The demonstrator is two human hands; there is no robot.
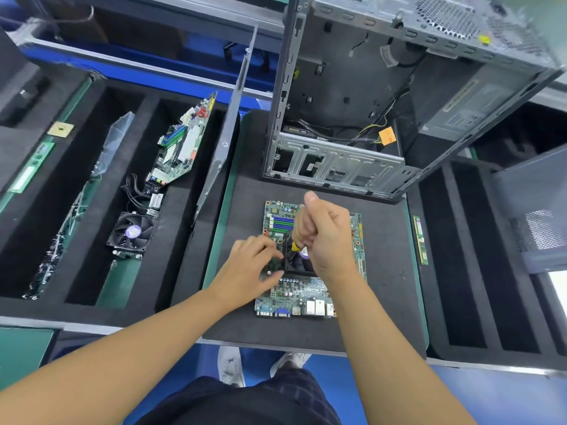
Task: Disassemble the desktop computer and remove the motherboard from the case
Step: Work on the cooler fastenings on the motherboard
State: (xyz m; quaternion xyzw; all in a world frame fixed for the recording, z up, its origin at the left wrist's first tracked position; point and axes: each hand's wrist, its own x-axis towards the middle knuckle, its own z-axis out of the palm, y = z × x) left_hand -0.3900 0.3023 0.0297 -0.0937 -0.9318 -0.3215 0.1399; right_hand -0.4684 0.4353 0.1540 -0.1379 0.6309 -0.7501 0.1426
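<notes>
A green motherboard (302, 294) lies flat on the black foam mat (380, 289) in front of me, outside the open grey computer case (352, 96) that stands behind it. A black cooler fan (299, 265) sits on the board. My right hand (322, 231) grips a screwdriver with a yellow-and-black handle (295, 246), its tip pointing down at the fan's left corner. My left hand (250, 265) rests on the board beside the fan, fingertips curled at the fan's edge; whether they pinch anything I cannot tell.
A second motherboard (184, 142) leans in a foam slot at left, with a loose cooler fan (132, 233) below it. The case side panel (227, 127) stands upright beside the mat. RAM sticks (421, 240) lie right of the mat and at far left (30, 167).
</notes>
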